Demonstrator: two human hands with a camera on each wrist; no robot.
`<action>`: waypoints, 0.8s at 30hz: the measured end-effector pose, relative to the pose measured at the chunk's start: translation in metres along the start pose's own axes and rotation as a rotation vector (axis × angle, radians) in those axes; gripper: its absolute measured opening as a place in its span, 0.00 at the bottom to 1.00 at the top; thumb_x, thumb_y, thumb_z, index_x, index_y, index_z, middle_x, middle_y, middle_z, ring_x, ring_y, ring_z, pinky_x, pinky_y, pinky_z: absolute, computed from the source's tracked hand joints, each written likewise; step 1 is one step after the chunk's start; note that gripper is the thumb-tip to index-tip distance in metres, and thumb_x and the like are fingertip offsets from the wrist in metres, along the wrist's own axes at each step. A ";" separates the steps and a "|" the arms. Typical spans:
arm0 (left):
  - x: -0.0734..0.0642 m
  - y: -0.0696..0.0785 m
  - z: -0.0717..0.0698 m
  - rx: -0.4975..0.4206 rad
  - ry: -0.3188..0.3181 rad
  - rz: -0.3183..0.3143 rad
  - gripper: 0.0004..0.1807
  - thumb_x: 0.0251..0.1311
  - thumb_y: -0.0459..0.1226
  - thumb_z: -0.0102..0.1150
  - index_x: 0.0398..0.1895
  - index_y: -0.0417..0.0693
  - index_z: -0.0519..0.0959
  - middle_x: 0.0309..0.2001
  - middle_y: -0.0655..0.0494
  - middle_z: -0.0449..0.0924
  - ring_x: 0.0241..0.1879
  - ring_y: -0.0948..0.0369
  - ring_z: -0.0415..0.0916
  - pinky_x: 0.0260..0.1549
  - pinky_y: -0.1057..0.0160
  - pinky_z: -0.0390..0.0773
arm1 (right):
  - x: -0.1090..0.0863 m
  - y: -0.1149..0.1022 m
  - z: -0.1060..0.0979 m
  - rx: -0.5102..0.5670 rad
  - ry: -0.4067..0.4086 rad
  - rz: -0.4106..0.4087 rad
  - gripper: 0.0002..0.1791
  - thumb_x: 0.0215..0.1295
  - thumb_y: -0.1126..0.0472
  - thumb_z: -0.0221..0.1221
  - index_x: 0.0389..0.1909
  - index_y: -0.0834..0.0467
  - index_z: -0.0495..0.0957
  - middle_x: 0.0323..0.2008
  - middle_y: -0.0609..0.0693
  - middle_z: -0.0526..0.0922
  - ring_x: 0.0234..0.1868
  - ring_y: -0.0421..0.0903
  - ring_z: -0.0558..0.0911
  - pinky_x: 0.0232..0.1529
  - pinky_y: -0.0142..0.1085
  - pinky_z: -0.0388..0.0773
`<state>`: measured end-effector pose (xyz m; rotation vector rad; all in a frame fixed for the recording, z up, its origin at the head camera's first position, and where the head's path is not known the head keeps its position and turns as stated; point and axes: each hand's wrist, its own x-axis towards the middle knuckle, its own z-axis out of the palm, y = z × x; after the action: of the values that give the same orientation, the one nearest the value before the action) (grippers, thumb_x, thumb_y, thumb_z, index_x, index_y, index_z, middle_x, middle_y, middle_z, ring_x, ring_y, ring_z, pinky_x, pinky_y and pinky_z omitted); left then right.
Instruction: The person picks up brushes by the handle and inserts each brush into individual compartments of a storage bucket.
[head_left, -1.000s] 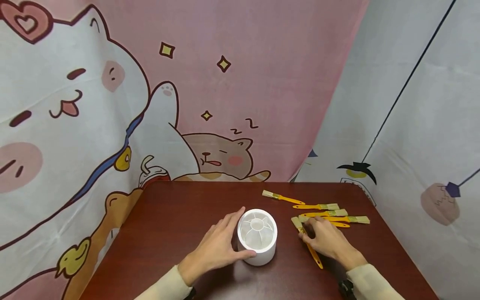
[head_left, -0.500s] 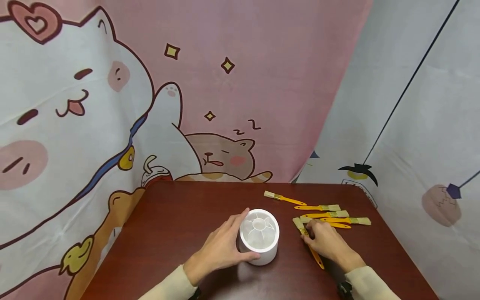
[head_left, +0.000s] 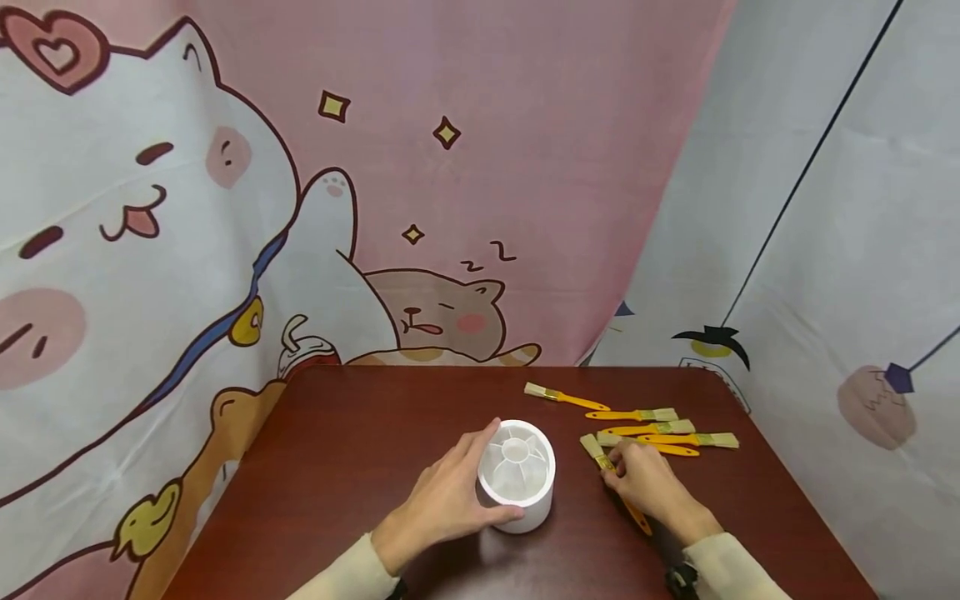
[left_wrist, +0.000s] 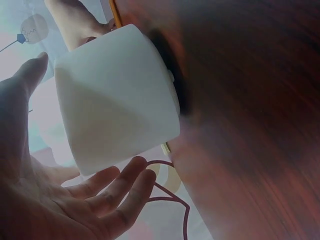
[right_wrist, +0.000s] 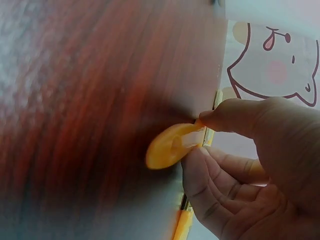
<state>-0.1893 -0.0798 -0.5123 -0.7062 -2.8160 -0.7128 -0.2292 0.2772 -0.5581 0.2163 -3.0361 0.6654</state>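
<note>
A round white container [head_left: 516, 473], divided inside by thin ribs around a central ring, stands upright on the table. My left hand [head_left: 448, 493] is wrapped around its left side, thumb in front and fingers behind. In the left wrist view, the container's smooth wall [left_wrist: 115, 100] lies between my thumb and fingers, with a gap to the palm. To the right, my right hand [head_left: 647, 483] pinches the yellow handle of a paintbrush [head_left: 594, 450] with pale bristles. The right wrist view shows that yellow handle [right_wrist: 172, 147] between thumb and index finger; the bristles are hidden there.
Several more yellow-handled paintbrushes lie beyond my right hand, among them a crosswise brush [head_left: 701, 439] and a separate brush [head_left: 566, 396] near the far edge. The dark reddish wooden table [head_left: 337, 467] meets a cartoon-printed cloth [head_left: 570, 208] behind.
My left thumb has slid slightly farther right across the container's front. The handle end of the pinched paintbrush has swung slightly to the right. The other brushes stay put.
</note>
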 end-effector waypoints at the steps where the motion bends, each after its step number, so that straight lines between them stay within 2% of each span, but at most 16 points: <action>1: 0.000 0.000 0.000 -0.001 -0.003 -0.004 0.71 0.42 0.82 0.66 0.87 0.76 0.43 0.69 0.62 0.75 0.58 0.58 0.82 0.45 0.52 0.85 | 0.000 0.000 0.000 0.002 0.001 0.000 0.15 0.61 0.57 0.77 0.44 0.59 0.86 0.29 0.47 0.83 0.26 0.39 0.76 0.26 0.34 0.75; 9: 0.006 0.004 0.002 0.023 -0.006 -0.025 0.72 0.41 0.83 0.65 0.88 0.75 0.43 0.70 0.60 0.75 0.57 0.58 0.82 0.45 0.51 0.85 | 0.002 0.001 0.001 0.052 0.022 -0.014 0.16 0.58 0.60 0.78 0.40 0.57 0.80 0.28 0.45 0.79 0.27 0.40 0.74 0.29 0.34 0.72; 14: 0.006 0.003 0.004 0.030 -0.021 -0.028 0.72 0.41 0.82 0.68 0.88 0.74 0.44 0.69 0.59 0.76 0.57 0.58 0.82 0.44 0.52 0.85 | 0.000 0.000 0.003 0.099 0.021 -0.022 0.18 0.61 0.62 0.77 0.46 0.57 0.79 0.28 0.43 0.79 0.27 0.39 0.75 0.30 0.31 0.74; 18: 0.008 0.002 0.006 0.033 -0.025 -0.022 0.71 0.41 0.82 0.67 0.88 0.73 0.46 0.67 0.59 0.77 0.55 0.57 0.82 0.42 0.52 0.84 | -0.002 -0.001 0.000 0.095 0.038 -0.033 0.20 0.63 0.62 0.76 0.51 0.59 0.80 0.29 0.42 0.80 0.27 0.38 0.75 0.31 0.31 0.74; 24: 0.012 0.002 0.004 0.018 -0.032 -0.015 0.71 0.41 0.80 0.70 0.87 0.68 0.51 0.66 0.58 0.78 0.54 0.57 0.82 0.42 0.52 0.84 | -0.002 -0.001 -0.011 0.077 0.068 -0.055 0.17 0.64 0.60 0.75 0.49 0.59 0.82 0.29 0.42 0.80 0.27 0.37 0.74 0.31 0.30 0.73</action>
<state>-0.1989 -0.0710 -0.5117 -0.7008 -2.8556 -0.6834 -0.2270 0.2808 -0.5478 0.2726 -2.9309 0.7704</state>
